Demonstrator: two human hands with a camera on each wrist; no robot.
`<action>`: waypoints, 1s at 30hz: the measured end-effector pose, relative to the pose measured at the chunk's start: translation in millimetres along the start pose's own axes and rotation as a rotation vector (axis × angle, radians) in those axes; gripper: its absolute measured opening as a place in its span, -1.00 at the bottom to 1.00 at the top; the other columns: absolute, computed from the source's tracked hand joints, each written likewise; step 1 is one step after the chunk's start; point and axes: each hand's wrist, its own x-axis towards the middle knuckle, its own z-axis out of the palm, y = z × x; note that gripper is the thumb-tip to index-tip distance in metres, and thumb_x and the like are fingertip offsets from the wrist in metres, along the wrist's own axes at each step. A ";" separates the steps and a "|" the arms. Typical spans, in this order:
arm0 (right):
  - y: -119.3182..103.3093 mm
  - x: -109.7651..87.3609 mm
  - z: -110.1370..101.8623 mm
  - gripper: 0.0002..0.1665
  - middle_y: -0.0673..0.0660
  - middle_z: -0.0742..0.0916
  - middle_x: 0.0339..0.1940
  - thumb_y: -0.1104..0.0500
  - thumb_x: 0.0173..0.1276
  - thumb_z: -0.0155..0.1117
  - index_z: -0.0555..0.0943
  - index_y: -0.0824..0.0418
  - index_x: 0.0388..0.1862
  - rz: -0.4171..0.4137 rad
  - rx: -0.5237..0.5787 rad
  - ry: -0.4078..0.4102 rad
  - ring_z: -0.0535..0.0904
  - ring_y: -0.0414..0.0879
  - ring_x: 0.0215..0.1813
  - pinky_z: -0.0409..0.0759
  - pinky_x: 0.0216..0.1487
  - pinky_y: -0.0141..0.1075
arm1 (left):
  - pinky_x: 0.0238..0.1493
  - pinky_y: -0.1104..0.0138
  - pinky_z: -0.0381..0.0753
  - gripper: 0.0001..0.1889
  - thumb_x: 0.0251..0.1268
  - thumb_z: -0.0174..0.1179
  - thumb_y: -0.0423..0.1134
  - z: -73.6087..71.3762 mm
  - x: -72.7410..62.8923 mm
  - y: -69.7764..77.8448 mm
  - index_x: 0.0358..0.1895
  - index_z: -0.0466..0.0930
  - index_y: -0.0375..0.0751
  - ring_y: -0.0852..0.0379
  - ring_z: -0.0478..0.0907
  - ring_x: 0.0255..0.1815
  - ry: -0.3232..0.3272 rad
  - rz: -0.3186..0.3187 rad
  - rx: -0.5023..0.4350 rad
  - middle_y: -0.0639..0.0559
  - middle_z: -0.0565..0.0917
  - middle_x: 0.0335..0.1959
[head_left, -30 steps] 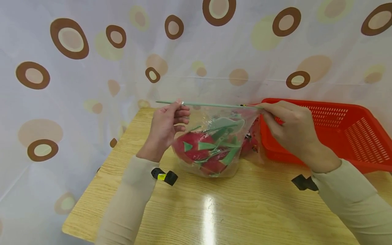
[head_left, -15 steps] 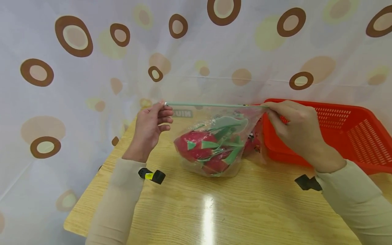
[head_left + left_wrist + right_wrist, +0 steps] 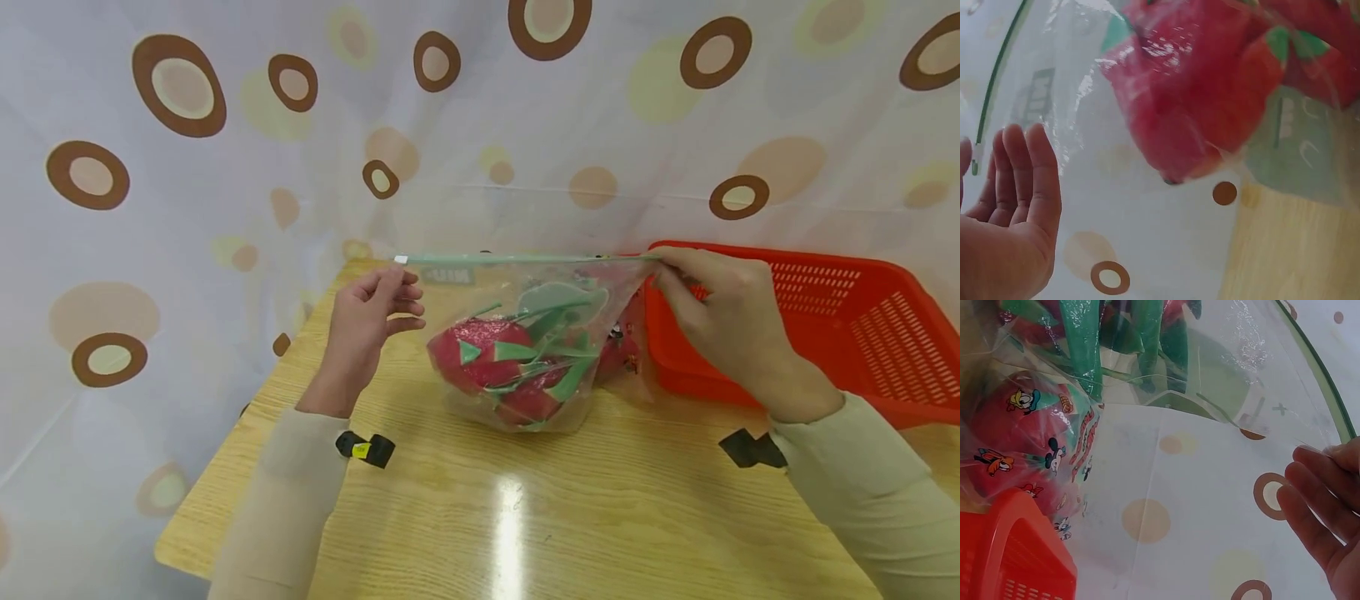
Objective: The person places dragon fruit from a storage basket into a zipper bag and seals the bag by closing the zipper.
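A clear zip bag with a green zip strip stands on the table, holding red dragon fruit with green leafy tips. At the strip's left end is a small white slider. My left hand is just below this slider, fingers relaxed and apart; the left wrist view shows the slider in the gap between thumb and fingers. My right hand pinches the right top corner of the bag between thumb and forefinger. The right wrist view shows its other fingers spread below the strip.
A red plastic basket stands to the right, behind my right hand. Another bag with cartoon prints, holding red fruit, sits between the zip bag and the basket. A patterned curtain hangs behind the wooden table.
My left hand has moved left along the zip strip, taking the slider to its left end, then loosened and dropped slightly below it. The right hand has kept its pinch.
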 end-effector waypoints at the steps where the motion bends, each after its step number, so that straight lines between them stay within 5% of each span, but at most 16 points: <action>1: 0.4 -0.3 0.4 -0.72 0.25 0.80 -0.27 0.46 0.19 0.40 0.73 0.35 -0.09 0.008 0.006 0.008 0.63 -0.06 -0.39 0.35 -0.16 -0.79 | -0.19 0.31 0.76 -0.68 0.42 0.18 -0.03 -2.0 -1.3 -4.9 -0.07 0.58 -0.24 0.16 0.63 -0.35 0.005 0.011 0.036 0.04 0.65 -0.31; 5: 3.1 -2.2 1.9 -0.71 0.23 0.80 -0.31 0.46 0.19 0.40 0.74 0.31 -0.09 0.036 0.022 0.020 0.63 -0.11 -0.39 0.36 -0.16 -0.79 | 0.12 0.21 0.67 -0.55 0.39 0.24 -0.14 -11.6 -6.1 -29.6 0.25 0.37 -0.14 0.08 0.56 0.04 -0.017 0.007 0.172 -0.01 0.53 0.03; 9: 7.4 -3.2 2.6 -0.73 0.20 0.81 -0.33 0.42 0.22 0.40 0.74 0.30 -0.09 0.064 0.028 0.012 0.57 -0.42 -0.35 0.37 -0.24 -0.77 | 0.36 0.04 0.48 -0.21 0.34 0.30 -0.15 -13.0 -8.9 -57.8 0.53 0.04 0.04 -0.04 0.31 0.44 -0.197 -0.076 0.305 -0.04 0.29 0.42; 12: 9.2 -4.2 4.6 -0.77 0.19 0.80 -0.36 0.38 0.27 0.37 0.74 0.28 -0.08 0.122 0.047 -0.001 0.46 -0.62 -0.35 0.37 -0.30 -0.76 | 0.37 0.01 0.47 -0.07 0.26 0.37 -0.12 -5.9 -10.3 -75.8 0.56 -0.07 0.18 -0.10 0.23 0.50 -0.322 -0.121 0.335 -0.02 0.18 0.51; 14: 8.6 -5.0 7.9 -0.76 0.20 0.80 -0.36 0.34 0.32 0.34 0.72 0.26 -0.04 0.187 0.076 -0.025 0.43 -0.67 -0.38 0.39 -0.30 -0.75 | 0.34 0.06 0.51 -0.06 0.21 0.41 -0.15 -1.0 -10.8 -84.2 0.55 -0.03 0.20 -0.11 0.27 0.47 -0.350 -0.127 0.302 0.00 0.21 0.49; 19: -0.7 -8.1 19.7 -0.50 0.25 0.79 -0.23 0.19 0.41 0.27 0.44 0.24 0.29 0.404 0.155 -0.143 0.62 -0.43 -0.37 0.49 -0.33 -0.68 | 0.26 0.20 0.58 -0.17 0.17 0.44 -0.21 5.7 -12.7 -93.7 0.45 0.14 0.14 -0.04 0.40 0.35 -0.297 -0.100 0.239 0.03 0.37 0.37; 23: -10.6 -18.9 31.9 -0.40 0.22 0.69 -0.23 0.14 0.39 0.30 0.22 0.30 0.23 0.550 0.216 -0.178 0.57 -0.43 -0.37 0.56 -0.44 -0.54 | 0.22 0.20 0.61 -0.20 0.16 0.45 -0.18 9.9 -14.8 -97.9 0.43 0.19 0.15 -0.05 0.44 0.31 -0.262 -0.101 0.240 0.03 0.40 0.34; 26: -19.0 -32.9 45.7 -0.55 0.16 0.61 -0.35 0.15 0.36 0.35 0.30 0.31 -0.03 0.537 0.239 -0.165 0.53 -0.23 -0.42 0.53 -0.46 -0.53 | 0.17 0.19 0.64 -0.21 0.15 0.46 -0.14 10.8 -18.4 -100.2 0.41 0.21 0.21 -0.06 0.46 0.29 -0.231 -0.113 0.250 0.05 0.40 0.33; 30: -27.2 -53.9 69.7 -0.72 0.09 0.55 -0.49 0.27 0.27 0.42 0.44 0.28 -0.34 0.387 0.248 -0.169 0.43 -0.12 -0.44 0.45 -0.47 -0.50 | 0.12 0.21 0.67 -0.23 0.15 0.45 -0.11 9.7 -23.6 -103.3 0.40 0.23 0.23 -0.08 0.49 0.26 -0.183 -0.108 0.246 0.06 0.40 0.34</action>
